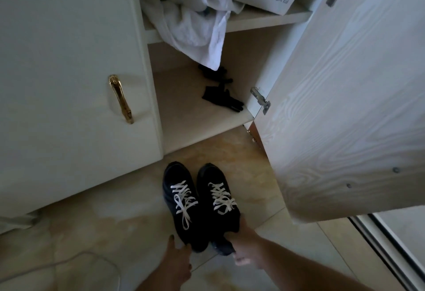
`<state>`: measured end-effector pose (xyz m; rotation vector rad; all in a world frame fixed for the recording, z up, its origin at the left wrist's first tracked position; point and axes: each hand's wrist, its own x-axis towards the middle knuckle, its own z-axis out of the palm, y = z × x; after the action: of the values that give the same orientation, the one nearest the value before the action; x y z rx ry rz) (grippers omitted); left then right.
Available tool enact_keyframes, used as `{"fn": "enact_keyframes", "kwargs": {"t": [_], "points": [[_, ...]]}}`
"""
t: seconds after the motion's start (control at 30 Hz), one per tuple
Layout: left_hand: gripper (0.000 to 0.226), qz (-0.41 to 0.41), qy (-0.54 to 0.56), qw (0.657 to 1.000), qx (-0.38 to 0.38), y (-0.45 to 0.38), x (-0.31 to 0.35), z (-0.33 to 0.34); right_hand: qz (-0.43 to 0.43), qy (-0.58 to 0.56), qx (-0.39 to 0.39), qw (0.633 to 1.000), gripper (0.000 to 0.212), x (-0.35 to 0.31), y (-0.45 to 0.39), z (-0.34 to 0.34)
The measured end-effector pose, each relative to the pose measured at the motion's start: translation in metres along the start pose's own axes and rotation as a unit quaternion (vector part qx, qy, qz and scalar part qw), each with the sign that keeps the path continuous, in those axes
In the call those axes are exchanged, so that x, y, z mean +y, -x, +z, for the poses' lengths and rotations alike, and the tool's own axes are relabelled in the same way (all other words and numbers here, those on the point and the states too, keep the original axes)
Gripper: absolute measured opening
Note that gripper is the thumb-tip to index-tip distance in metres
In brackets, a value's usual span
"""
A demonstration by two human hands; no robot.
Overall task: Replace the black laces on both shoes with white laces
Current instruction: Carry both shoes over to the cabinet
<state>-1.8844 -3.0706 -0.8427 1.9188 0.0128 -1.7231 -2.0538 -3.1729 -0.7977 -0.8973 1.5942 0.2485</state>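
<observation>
On the floor — shoes (200, 203) gripped by right hand (245, 242).

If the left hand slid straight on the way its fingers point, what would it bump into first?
The left hand points up the picture at the heel of the left black shoe, which its fingers already seem to touch. So the shoe comes first; the open cabinet lies beyond, though depth is hard to judge.

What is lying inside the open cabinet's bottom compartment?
On the bottom shelf lies a dark tangle, seemingly the black laces. White cloth hangs down from the shelf above and covers the tangle's rear end, so anything behind the cloth is hidden.
</observation>
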Motion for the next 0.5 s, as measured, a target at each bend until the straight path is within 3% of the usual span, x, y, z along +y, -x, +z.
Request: {"fn": "enact_keyframes", "kwargs": {"t": [0.03, 0.1, 0.13, 0.17, 0.23, 0.33, 0.5], "points": [[0.061, 0.000, 0.026, 0.999, -0.022, 0.003, 0.001, 0.003, 0.004, -0.068, -0.006, 0.998, 0.051, 0.003, -0.005, 0.005], [0.054, 0.005, 0.118, 0.992, -0.051, 0.008, 0.005, 0.009, -0.038, -0.101, 0.002, 0.994, 0.033, 0.002, -0.001, 0.014], [0.052, -0.015, 0.165, 0.986, -0.031, 0.006, 0.005, 0.016, -0.060, -0.114, -0.003, 0.992, 0.017, -0.002, 0.006, 0.017], [0.054, -0.028, 0.224, 0.974, -0.004, 0.006, 0.010, 0.022, -0.073, -0.147, -0.008, 0.986, 0.018, -0.003, 0.010, 0.016], [0.066, -0.005, 0.307, 0.951, 0.037, 0.008, 0.019, 0.031, -0.073, -0.219, -0.007, 0.973, 0.043, -0.005, 0.019, 0.012], [0.071, 0.035, 0.325, 0.944, 0.035, 0.029, 0.037, 0.042, -0.091, -0.248, 0.008, 0.964, 0.069, -0.006, 0.029, -0.004], [0.053, 0.078, 0.290, 0.954, 0.012, 0.056, 0.095, 0.043, -0.160, -0.201, 0.089, 0.962, 0.072, -0.034, 0.038, -0.044]]}}
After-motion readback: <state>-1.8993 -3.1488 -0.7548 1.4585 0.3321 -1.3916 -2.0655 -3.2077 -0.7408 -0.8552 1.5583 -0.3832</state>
